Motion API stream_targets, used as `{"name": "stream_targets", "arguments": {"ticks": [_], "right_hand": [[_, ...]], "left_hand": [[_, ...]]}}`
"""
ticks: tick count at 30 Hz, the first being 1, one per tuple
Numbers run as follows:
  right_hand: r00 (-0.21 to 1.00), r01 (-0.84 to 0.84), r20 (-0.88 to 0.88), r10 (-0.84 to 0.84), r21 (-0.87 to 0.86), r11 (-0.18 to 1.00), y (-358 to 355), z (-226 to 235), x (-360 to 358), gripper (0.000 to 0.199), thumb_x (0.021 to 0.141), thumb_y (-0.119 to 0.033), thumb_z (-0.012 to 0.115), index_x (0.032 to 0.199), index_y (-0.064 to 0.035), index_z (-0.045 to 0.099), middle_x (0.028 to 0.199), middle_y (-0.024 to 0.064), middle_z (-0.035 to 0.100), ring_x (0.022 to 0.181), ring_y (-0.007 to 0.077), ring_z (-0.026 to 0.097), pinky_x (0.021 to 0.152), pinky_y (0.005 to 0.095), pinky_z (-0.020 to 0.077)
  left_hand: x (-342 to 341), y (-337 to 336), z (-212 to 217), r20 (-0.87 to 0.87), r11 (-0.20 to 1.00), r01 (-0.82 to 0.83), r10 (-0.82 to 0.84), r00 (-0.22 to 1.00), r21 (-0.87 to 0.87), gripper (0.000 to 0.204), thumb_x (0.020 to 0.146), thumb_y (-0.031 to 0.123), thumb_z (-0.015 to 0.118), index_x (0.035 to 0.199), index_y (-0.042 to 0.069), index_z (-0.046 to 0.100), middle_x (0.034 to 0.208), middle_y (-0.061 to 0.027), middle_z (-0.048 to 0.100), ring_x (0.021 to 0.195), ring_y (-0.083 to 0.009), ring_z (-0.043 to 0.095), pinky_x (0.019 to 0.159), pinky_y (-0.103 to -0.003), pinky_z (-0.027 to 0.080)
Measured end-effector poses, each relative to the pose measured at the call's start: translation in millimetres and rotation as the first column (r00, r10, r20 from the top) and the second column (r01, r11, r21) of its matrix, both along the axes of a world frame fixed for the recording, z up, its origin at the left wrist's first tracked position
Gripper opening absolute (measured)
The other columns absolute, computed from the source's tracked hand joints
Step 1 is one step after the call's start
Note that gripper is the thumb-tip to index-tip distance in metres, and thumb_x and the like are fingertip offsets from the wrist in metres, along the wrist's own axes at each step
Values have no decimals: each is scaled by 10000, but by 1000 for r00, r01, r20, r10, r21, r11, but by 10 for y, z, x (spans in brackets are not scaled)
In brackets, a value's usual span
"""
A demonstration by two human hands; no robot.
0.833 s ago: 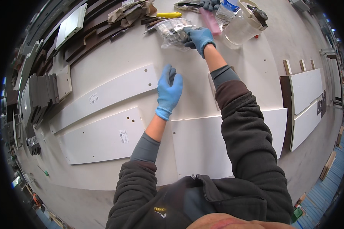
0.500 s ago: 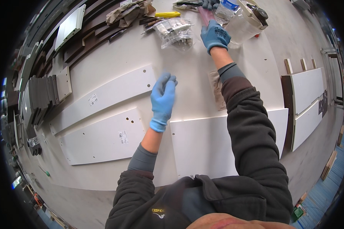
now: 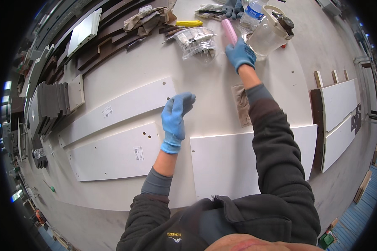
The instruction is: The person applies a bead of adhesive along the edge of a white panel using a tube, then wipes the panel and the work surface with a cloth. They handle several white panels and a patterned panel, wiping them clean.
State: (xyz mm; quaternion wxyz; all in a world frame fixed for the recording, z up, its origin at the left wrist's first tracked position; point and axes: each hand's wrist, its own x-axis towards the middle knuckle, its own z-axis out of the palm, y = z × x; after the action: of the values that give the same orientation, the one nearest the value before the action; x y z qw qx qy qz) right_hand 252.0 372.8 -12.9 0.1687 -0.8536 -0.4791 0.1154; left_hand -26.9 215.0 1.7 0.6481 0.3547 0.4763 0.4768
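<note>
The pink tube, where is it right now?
In the head view, the pink tube is top centre, gripped by the right hand, between the clear hardware bag and plastic jug.

The right hand [image 3: 240, 53] covers the lower end of the pink cylinder [image 3: 229, 31]. The contents of the clear bag [image 3: 195, 41] are too small to tell. At the table's far edge, the water bottle [image 3: 251, 16] is cut off.

Right hand [image 3: 240, 54], blue-gloved, stretched to upper centre of frame, grip closed on a pink cylinder [image 3: 229, 31]. Clear bags of hardware [image 3: 195, 42] just left of it. Left hand [image 3: 174, 117], gloved, fingers curled, hovers mid-frame above the tabletop [image 3: 205, 96], between white panels [image 3: 113, 111].
</note>
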Motion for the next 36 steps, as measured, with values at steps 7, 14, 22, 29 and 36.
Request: {"name": "stream_targets", "arguments": {"ticks": [7,14,22,29,36], "right_hand": [[-76,-94,-960,268,275,957,-1267,564,-80,561,1021,-368,509,1278,118,621,1053,255,766,544,159,635,546,290,534],[-40,-332,-992,116,123,935,-2213,1070,-441,624,992,-352,612,1375,136,553,1033,268,758,566,152,669,562,248,528],[700,-603,-114,705,433,670,-2837,1336,-762,552,969,-401,683,1339,2,615,1005,236,715,849,418,700,726,449,551],[635,-704,-115,764,320,634,-3174,1554,-925,368,1011,-388,578,1094,-31,605,821,190,701,751,435,686,655,520,532],[667,-727,-66,742,159,667,-3348,1642,-1141,291,1019,-289,538,1148,-35,599,846,226,707,766,447,687,671,530,535]], "left_hand": [[238,188,274,475,991,132,-127,871,23,742,1093,518,489,1580,-21,340,1600,-218,419,1467,-316,453,1228,-455,362],[457,-58,734,546,984,111,-170,820,138,1023,967,770,499,1600,-5,292,1465,-224,549,1324,-369,563,1182,-512,420],[497,-686,1052,392,998,-33,12,920,46,851,1017,630,572,1547,22,302,1246,-236,658,1137,-378,666,1009,-520,544],[396,-1212,1219,58,978,-84,74,996,193,708,1037,485,645,1505,27,378,1158,-183,700,1065,-268,691,925,-398,576],[192,-1364,1357,50,976,-32,22,999,215,540,1036,434,667,1326,3,519,1131,-158,705,1018,-233,696,913,-377,578]]}}
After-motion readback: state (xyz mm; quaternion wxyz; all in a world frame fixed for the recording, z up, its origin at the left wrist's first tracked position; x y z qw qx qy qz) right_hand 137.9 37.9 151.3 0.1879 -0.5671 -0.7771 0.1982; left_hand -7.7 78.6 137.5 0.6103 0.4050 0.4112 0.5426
